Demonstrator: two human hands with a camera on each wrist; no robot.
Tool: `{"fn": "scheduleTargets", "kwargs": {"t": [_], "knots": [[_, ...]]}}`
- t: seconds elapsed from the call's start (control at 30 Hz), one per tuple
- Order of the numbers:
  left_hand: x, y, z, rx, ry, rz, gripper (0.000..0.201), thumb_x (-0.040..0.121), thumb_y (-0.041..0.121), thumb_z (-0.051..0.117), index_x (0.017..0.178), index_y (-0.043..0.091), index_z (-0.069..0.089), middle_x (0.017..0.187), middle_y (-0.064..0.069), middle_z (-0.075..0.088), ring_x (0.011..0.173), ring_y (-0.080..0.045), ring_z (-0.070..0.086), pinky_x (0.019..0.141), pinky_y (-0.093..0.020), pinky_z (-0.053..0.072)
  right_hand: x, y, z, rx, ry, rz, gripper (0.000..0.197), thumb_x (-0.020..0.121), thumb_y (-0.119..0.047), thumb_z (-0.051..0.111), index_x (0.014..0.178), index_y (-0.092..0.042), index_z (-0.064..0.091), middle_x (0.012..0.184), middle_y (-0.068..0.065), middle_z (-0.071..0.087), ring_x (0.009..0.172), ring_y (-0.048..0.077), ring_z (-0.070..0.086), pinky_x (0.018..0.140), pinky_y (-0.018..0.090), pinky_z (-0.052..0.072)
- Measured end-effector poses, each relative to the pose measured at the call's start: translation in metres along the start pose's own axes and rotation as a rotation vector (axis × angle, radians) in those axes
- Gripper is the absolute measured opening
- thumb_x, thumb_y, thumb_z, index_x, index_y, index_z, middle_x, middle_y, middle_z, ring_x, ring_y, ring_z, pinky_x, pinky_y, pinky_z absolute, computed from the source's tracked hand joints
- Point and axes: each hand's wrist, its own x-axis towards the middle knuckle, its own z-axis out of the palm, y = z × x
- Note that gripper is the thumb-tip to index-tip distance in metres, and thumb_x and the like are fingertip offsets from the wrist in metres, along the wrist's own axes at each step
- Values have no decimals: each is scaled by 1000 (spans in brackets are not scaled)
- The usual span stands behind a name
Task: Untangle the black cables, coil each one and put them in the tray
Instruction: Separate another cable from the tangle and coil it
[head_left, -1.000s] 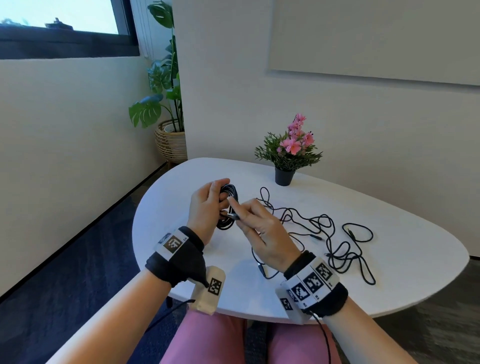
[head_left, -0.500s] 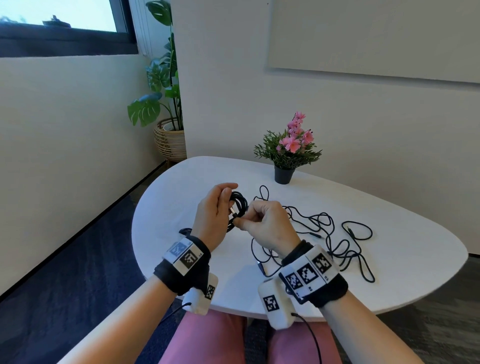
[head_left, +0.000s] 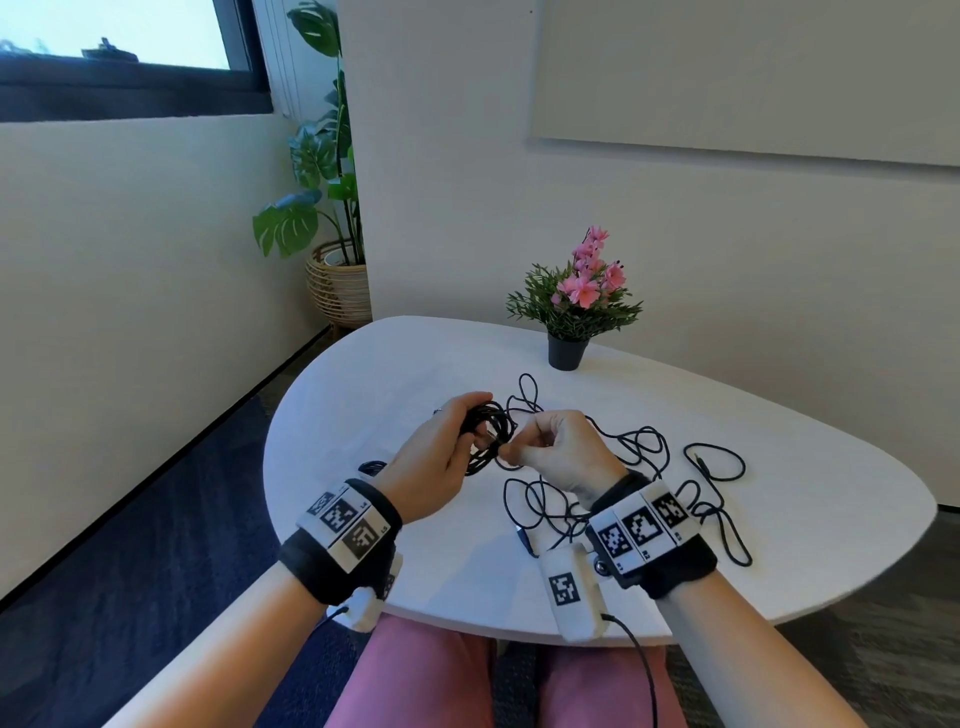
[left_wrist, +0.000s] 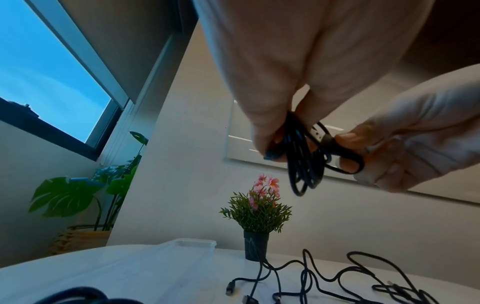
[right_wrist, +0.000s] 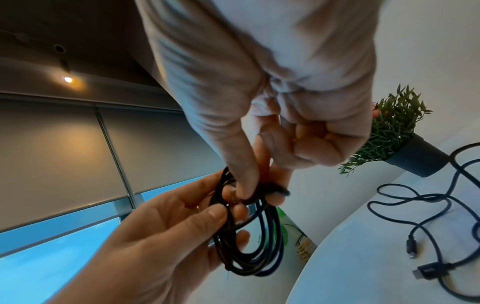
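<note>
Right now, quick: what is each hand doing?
Left hand: fingers curled round the coiled black cable, holding it.
Right hand: thumb and fingers pinch the plug end of that cable at the coil.

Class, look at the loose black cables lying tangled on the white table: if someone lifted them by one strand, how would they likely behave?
The loose cables would probably sag limply, since they lie in soft, wandering loops. Other strands would likely drag along, because the loops cross each other in many places. They seem light: the coiled cable, held between the left hand and right hand, hangs from just a few fingers.
</note>
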Motion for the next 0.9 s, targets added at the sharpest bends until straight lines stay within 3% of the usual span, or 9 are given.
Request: {"fn": "scheduleTargets", "kwargs": {"t": [0.1,0.23,0.3,0.37,0.5,0.63,0.77,0.83,0.9], "knots": [[5,-2,1,97,41,62,42,92,-2,47,131,12,50,114,-4,60,103,-17,56,87,-13,38,2,2,0,-60,36,2,21,74,-8,77,60,-12,62,66,11,66,63,17,57,68,32,48],[7,-5,5,94,83,78,40,91,-1,51,128,13,56,110,-3,62,96,-18,60,79,-1,36,0,8,10,-60,174,-9,19,72,-15,80,61,-15,64,70,11,70,64,22,63,66,33,52],[6,-5,8,-5,101,13,40,92,2,53,130,18,55,111,2,61,99,-16,60,84,-7,42,-2,8,16,170,251,30,17,73,-13,80,66,-8,65,63,10,66,53,19,59,56,29,53],[5,-5,12,-126,114,-47,41,92,3,54,129,21,55,112,4,61,102,-13,61,90,-19,48,-6,6,21,456,268,85,16,75,-7,77,73,1,63,58,8,58,48,16,57,51,25,54],[5,-1,9,-366,151,-116,41,92,0,53,124,26,56,108,6,58,93,-3,61,75,-12,46,-15,4,19,680,180,27,10,79,7,68,85,0,61,61,11,63,52,19,64,58,24,57],[5,2,8,-425,125,-95,43,91,-5,53,121,25,58,107,8,56,88,1,59,69,-12,45,-16,2,15,609,161,-125,22,75,8,71,88,-3,57,64,6,66,61,22,67,65,31,59],[3,3,11,-490,182,-68,46,91,-6,52,114,34,60,105,8,58,85,-7,60,68,-17,46,-11,3,12,422,210,-226,35,73,1,76,94,-11,52,76,3,59,64,23,64,71,43,58],[2,3,11,-497,184,-41,48,90,-7,52,112,35,62,104,9,59,82,-10,60,64,-23,48,-10,5,12,249,257,-283,35,72,-8,79,94,-17,53,85,-1,53,61,16,59,68,38,57],[1,4,11,-489,176,-21,51,90,-9,52,110,37,63,103,12,60,82,-11,59,61,-29,49,-10,9,13,16,309,-382,29,74,-17,78,93,-21,57,92,-3,54,59,7,52,66,22,51]]}}
